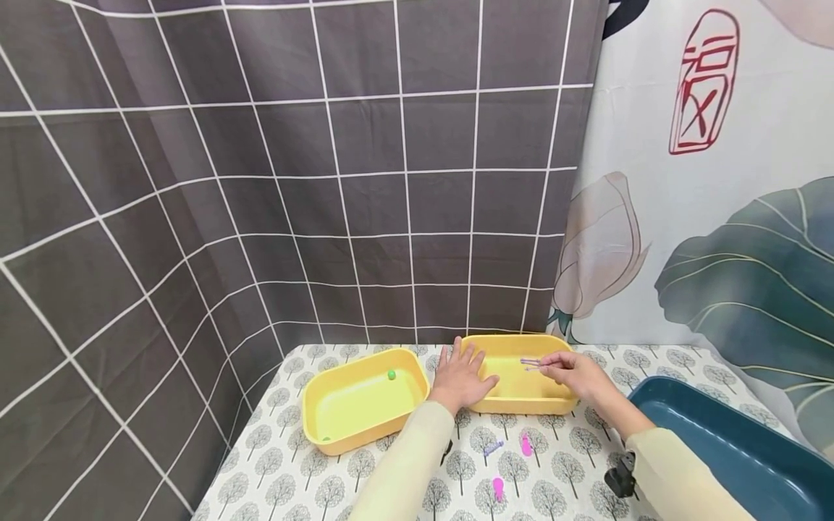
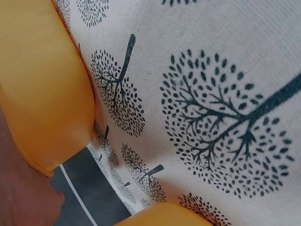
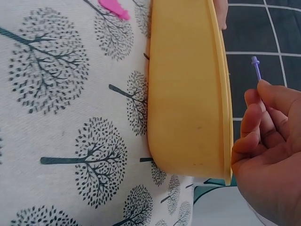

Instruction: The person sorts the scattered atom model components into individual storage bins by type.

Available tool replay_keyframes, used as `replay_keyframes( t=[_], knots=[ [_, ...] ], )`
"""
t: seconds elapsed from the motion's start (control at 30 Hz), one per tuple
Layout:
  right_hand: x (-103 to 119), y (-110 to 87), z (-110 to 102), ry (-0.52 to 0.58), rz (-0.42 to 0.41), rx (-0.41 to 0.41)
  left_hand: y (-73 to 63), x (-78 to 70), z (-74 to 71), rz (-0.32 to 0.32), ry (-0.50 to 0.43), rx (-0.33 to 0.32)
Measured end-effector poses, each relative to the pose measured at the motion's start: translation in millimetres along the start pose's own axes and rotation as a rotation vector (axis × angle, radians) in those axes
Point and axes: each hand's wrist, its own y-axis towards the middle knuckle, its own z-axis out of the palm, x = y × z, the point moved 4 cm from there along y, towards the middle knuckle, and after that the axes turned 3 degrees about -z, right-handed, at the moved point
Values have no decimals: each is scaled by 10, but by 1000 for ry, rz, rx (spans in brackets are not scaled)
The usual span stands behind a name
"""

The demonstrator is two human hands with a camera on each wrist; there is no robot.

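My right hand [image 1: 576, 373] is over the right-hand yellow basin [image 1: 521, 407] near its right end. Thumb and fingertips pinch a thin purple plastic stick [image 3: 257, 70], whose small knobbed tip points away from the hand in the right wrist view. In the head view the purple piece [image 1: 531, 361] shows above the basin's inside. My left hand [image 1: 461, 378], fingers spread, rests on the left end of that same basin. In the left wrist view only a blurred edge of the left hand [image 2: 28, 183] shows, next to the basin wall [image 2: 47, 89].
A second yellow basin [image 1: 352, 445] at the left holds a small green ball [image 1: 392, 375]. Pink pieces [image 1: 526, 444] and a purple piece [image 1: 493, 448] lie on the tree-print cloth [image 1: 345, 492] in front. A dark blue tub [image 1: 723, 427] stands at the right.
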Motion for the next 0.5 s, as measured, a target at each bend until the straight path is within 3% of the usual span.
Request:
replay_keyframes(
  t=[0.5],
  knots=[
    [-98, 206, 17, 48, 71, -45, -13, -2, -7, 5, 5, -10]
  ],
)
